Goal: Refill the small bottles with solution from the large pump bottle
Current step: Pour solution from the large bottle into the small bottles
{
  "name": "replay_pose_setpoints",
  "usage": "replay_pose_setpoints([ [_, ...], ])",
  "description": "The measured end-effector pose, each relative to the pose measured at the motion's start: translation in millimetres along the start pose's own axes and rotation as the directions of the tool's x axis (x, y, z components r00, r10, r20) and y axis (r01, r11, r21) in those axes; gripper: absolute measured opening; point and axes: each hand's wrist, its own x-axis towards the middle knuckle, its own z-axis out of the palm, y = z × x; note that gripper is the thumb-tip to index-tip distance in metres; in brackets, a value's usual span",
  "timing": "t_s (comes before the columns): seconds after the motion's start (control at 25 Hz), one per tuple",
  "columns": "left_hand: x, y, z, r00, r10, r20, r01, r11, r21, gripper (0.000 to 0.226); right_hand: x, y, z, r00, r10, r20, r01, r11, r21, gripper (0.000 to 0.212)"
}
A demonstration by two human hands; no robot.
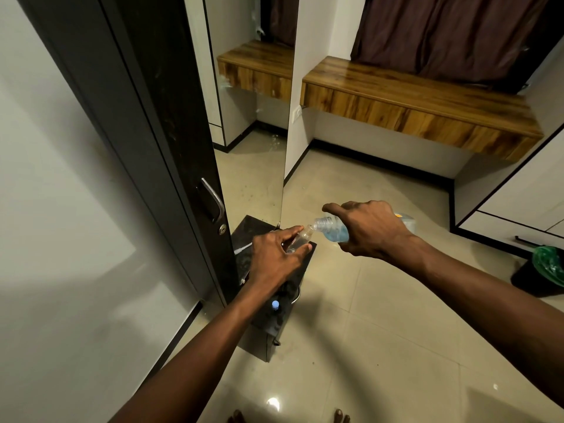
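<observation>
Two hands meet above a low black cabinet [276, 323] that stands on the tiled floor [366, 315] against a dark door [158, 123]. The left hand [276, 257] has its grip clamped around a small clear bottle [300, 239], fingers wrapped over the body and the thumb along the near side; the bottle tilts with its open neck pointing up and to the right, and whether it holds any liquid I cannot tell. The right hand [370, 227] has its grip closed over the large bottle [334, 228], held almost on its side with its threaded clear mouth aimed at the small bottle's neck, the two openings just beside each other. Blue solution lies pooled along the lower side of the large bottle, filling only part of it; the hand hides most of the body, and only a pale end with a yellow patch shows past the knuckles. No stream between the mouths can be made out.

Below the left wrist, near the cabinet's front edge, another small bottle with a pale blue cap [275, 305] stands upright on the top. A thin white tube [243, 248] lies near the cabinet's left edge, partly hidden behind the left hand. At the frame's right edge a bin with a green liner [549, 264] is cut off.
</observation>
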Motion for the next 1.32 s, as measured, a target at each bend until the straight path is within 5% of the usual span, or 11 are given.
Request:
replay_pose_setpoints([
  [1.32,-5.2,0.1,0.0,0.999,0.036,-0.012,-0.036,0.999,0.021,0.034,3.8,-3.6,-4.9,0.998,-0.031,0.052,0.035,0.996,-0.085,0.077],
])
